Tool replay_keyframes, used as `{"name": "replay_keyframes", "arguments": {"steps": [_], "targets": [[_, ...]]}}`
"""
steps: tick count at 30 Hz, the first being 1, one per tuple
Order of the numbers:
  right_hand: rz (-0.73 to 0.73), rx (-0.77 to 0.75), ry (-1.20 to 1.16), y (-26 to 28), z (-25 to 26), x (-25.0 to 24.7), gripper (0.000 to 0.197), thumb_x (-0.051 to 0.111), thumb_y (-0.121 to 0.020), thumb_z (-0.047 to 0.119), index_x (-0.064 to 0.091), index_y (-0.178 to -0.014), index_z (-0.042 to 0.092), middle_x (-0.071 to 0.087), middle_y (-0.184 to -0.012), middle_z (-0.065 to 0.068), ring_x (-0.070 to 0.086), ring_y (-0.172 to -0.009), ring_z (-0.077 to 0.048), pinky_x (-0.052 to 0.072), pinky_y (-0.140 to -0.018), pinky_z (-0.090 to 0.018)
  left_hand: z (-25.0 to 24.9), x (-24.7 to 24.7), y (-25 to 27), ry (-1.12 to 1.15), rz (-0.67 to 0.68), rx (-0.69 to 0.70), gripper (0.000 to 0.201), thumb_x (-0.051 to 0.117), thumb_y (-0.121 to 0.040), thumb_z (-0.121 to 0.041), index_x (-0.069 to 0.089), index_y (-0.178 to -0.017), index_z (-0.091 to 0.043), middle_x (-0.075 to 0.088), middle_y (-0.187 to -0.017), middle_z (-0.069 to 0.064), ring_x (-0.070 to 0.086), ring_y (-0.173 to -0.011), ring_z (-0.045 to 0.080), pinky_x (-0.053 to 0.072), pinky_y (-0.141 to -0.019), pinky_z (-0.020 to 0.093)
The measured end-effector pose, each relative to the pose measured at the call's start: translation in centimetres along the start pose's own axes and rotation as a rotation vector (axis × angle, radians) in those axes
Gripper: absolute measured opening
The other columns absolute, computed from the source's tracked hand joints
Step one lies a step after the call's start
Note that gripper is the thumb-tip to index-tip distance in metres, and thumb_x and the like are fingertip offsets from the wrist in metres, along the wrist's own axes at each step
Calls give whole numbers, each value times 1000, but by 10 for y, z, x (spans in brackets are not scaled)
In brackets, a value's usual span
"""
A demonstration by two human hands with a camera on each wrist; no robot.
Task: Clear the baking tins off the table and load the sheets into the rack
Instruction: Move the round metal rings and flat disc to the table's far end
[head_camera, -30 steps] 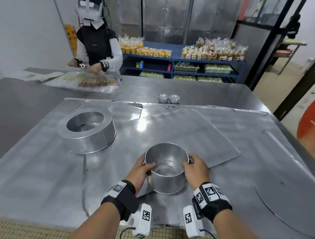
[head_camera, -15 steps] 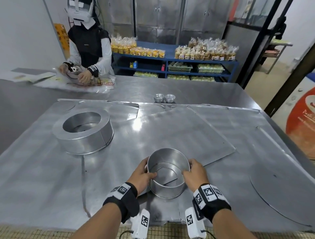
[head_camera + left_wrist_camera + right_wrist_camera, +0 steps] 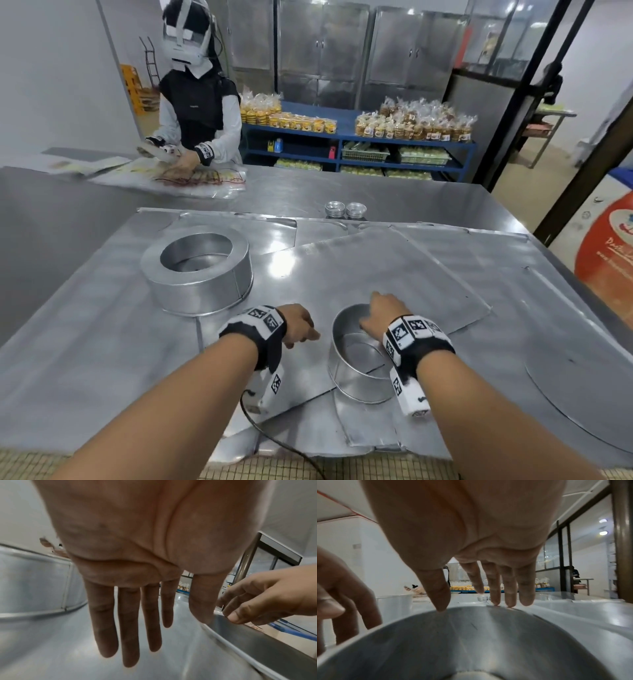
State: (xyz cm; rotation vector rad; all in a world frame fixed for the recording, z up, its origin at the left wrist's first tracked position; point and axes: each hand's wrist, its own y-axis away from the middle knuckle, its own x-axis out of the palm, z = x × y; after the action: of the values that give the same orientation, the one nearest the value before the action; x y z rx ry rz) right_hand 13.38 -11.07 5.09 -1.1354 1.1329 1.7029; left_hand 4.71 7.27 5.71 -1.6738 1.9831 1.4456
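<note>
A small round tin (image 3: 358,387) stands on overlapping flat metal sheets (image 3: 376,267) near the table's front. My right hand (image 3: 371,317) pinches its far rim, thumb inside and fingers outside; the right wrist view shows the hand (image 3: 476,606) above the tin's inner wall (image 3: 471,642). My left hand (image 3: 301,329) hangs just left of the tin with straight fingers (image 3: 128,628) and holds nothing. A large ring-shaped tin (image 3: 205,291) sits further left. The rack is not in view.
A round metal disc (image 3: 565,394) lies at the right. Two small foil cups (image 3: 346,209) stand at the sheets' far edge. Another person (image 3: 198,113) works at the table's far left. Blue shelves (image 3: 342,137) of packaged goods stand behind.
My left hand has let go of the small tin and drawn away to the left. My right hand has shifted from the tin's right side to its far rim.
</note>
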Motion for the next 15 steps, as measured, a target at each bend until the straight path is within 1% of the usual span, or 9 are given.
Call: {"name": "replay_keyframes", "arguments": {"steps": [2,5,6,8,9,11,12,14,15], "targets": [[57,-76,36,-10,24,-12,42,64,-87,30,59,-121,7,61,-123,-14,60,-111,-33,51,-88,-34,10,-25,1,-22,-45,-35,39,62,-96,-34,60,-129,-14,70,-118,5,70,-104,26,55,-85,33],[140,-191,39,-33,66,-27,46,72,-84,35,63,-118,7,64,-118,-10,63,-106,-29,52,-86,-31,28,-70,0,-81,-125,-72,35,63,-95,-33,64,-123,-12,71,-116,7,71,-95,25,55,-74,29],[155,-228,40,-44,81,-30,46,74,-82,36,65,-115,6,66,-114,-9,64,-102,-28,53,-85,-31,37,-87,-2,-120,-157,-85,35,64,-94,-34,66,-120,-11,71,-116,9,71,-93,26,56,-74,29],[166,-299,65,-66,113,-35,46,76,-79,39,68,-109,6,68,-110,-9,66,-97,-26,55,-84,-33,55,-118,-1,-215,-223,-108,36,64,-92,-38,71,-115,-12,73,-112,9,71,-97,25,58,-84,32],[159,-333,82,-77,130,-36,47,77,-77,41,69,-108,7,68,-109,-8,66,-96,-26,56,-84,-35,65,-134,1,-260,-252,-128,37,64,-92,-39,71,-116,-13,72,-113,6,69,-101,25,55,-88,30],[140,-399,114,-98,166,-39,47,77,-75,43,68,-106,10,66,-108,-8,65,-93,-25,56,-82,-35,87,-164,4,-295,-290,-186,38,63,-93,-38,70,-118,-12,69,-120,3,63,-111,24,47,-90,26],[133,-434,134,-109,185,-40,45,77,-75,43,68,-105,10,66,-106,-7,64,-92,-25,55,-80,-33,101,-179,4,-306,-309,-213,37,63,-92,-38,71,-117,-12,68,-122,5,62,-112,25,47,-89,27],[127,-492,173,-132,223,-42,36,76,-75,42,68,-94,12,67,-94,-5,64,-90,-26,53,-71,-30,133,-210,3,-318,-342,-272,34,66,-88,-38,73,-111,-13,70,-116,8,65,-105,27,52,-89,32],[121,-518,193,-142,241,-44,29,76,-75,41,65,-80,15,64,-82,-3,63,-84,-26,49,-63,-27,149,-225,1,-315,-360,-296,34,67,-87,-37,73,-110,-13,71,-112,8,65,-102,28,54,-88,33]]}}
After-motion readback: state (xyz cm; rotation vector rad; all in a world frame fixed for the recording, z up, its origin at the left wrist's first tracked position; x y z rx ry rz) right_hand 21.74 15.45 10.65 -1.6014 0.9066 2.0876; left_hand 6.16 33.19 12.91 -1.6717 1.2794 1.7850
